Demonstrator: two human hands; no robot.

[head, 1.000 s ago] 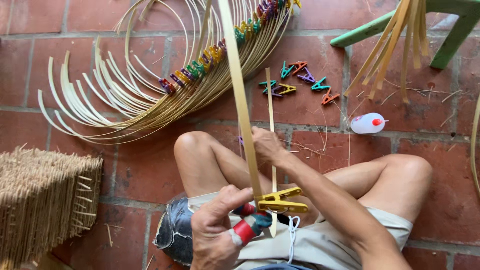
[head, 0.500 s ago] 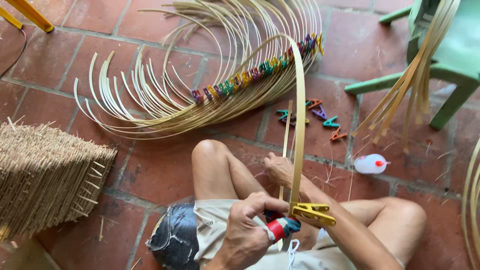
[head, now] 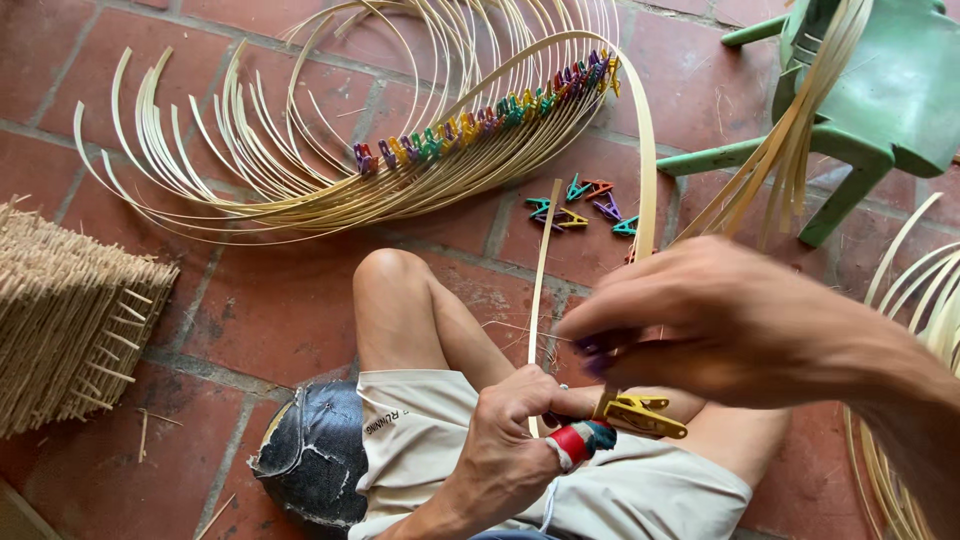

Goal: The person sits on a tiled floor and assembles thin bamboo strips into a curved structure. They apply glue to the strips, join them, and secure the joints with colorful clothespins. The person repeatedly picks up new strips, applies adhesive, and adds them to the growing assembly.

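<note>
Raised right hand (head: 720,320) now bends flat bamboo strip (head: 645,160) into arc.

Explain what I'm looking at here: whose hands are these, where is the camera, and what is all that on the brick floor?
The one view comes from a camera worn on the person's head, looking down at their lap as they sit on a red brick floor. No machine is involved, only two bare hands. The left hand, thumb wrapped in red tape, pinches a thin bamboo strip near a yellow clothes peg. The right hand reaches across just above the peg; what its grip holds is blurred. Ahead lies a fan of curved bamboo strips held by a row of coloured pegs, with loose pegs beside it. A woven bamboo piece sits left, a green plastic chair upper right.
</note>
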